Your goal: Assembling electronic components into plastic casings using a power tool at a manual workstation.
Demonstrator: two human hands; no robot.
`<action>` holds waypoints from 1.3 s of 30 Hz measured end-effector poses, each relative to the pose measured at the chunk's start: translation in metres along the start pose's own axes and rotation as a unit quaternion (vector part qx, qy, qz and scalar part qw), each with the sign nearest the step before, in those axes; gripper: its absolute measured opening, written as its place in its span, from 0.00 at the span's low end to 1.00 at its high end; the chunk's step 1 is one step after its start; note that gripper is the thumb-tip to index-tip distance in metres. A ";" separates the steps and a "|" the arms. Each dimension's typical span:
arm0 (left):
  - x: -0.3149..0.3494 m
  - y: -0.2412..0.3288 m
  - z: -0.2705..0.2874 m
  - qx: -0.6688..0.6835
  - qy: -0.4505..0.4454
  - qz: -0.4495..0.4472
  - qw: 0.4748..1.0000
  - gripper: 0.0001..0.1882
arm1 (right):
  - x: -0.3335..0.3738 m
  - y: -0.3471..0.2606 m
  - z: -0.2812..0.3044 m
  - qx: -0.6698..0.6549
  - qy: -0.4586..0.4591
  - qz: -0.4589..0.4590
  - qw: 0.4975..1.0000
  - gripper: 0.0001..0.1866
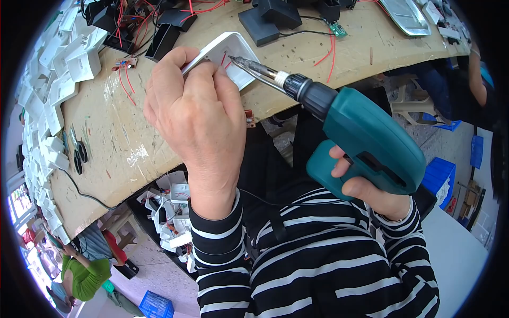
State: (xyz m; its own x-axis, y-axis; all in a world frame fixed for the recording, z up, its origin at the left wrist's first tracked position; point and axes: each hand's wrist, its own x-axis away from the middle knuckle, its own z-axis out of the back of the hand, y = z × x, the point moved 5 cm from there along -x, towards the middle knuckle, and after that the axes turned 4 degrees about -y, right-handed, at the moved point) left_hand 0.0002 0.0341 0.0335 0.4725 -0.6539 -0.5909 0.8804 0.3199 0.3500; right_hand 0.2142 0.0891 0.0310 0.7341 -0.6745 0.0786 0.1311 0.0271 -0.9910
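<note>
My left hand [196,106] grips a white plastic case [245,78] at the table's front edge, its fingers wrapped over the near side. Inside the case a short red wire [223,57] shows; the rest of the inside is partly hidden by my fingers. My right hand [371,196] is closed round the handle of a green soldering gun [371,127]. Its dark tip [233,60] reaches into the case beside the red wire; whether they touch I cannot tell. A small circuit board [249,117] lies at the table edge, right of my left wrist.
White cases [66,79] are heaped along the table's left side. Black boxes [265,24] and red wires lie at the back, with a metal tray [405,18] far right. Black-handled scissors [79,155] lie left. Below the table a bin holds white parts [180,238]. Other people sit nearby.
</note>
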 end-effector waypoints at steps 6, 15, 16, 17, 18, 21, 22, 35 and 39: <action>-0.002 -0.002 0.001 0.011 -0.004 0.008 1.000 0.04 | 0.014 0.001 0.010 -0.034 -0.113 0.030 0.993 0.39; -0.002 -0.003 0.000 0.006 -0.003 0.006 1.000 0.04 | 0.007 -0.010 0.015 -0.099 -0.002 0.068 0.993 0.42; -0.002 -0.003 0.000 0.007 -0.003 0.005 1.000 0.04 | 0.008 -0.009 0.015 -0.106 0.012 0.057 0.993 0.42; -0.003 -0.003 0.000 0.007 -0.003 0.004 1.000 0.04 | 0.009 -0.008 0.016 -0.113 0.025 0.046 0.992 0.42; -0.003 -0.004 0.000 0.010 -0.004 0.006 1.000 0.04 | 0.009 -0.008 0.016 -0.113 0.026 0.046 0.992 0.42; -0.004 -0.006 -0.001 0.017 -0.004 0.010 1.000 0.04 | 0.010 -0.008 0.016 -0.108 0.033 0.045 0.993 0.42; -0.004 -0.007 -0.001 0.021 -0.004 0.012 1.000 0.04 | 0.010 -0.008 0.016 -0.113 0.036 0.041 0.992 0.42; -0.006 -0.009 0.000 0.032 0.015 0.003 0.999 0.04 | 0.012 -0.003 0.013 -0.120 0.000 0.048 0.992 0.43; -0.005 -0.009 -0.001 0.032 0.010 0.006 0.999 0.04 | 0.011 -0.004 0.008 -0.120 -0.010 0.028 0.992 0.42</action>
State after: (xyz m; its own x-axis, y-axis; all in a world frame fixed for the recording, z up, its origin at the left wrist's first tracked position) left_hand -0.0099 0.0347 0.0327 0.4847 -0.6356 -0.6009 0.8704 0.2829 0.4029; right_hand 0.2273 0.0876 0.0362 0.7497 -0.6613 0.0233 -0.0699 -0.1141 -0.9910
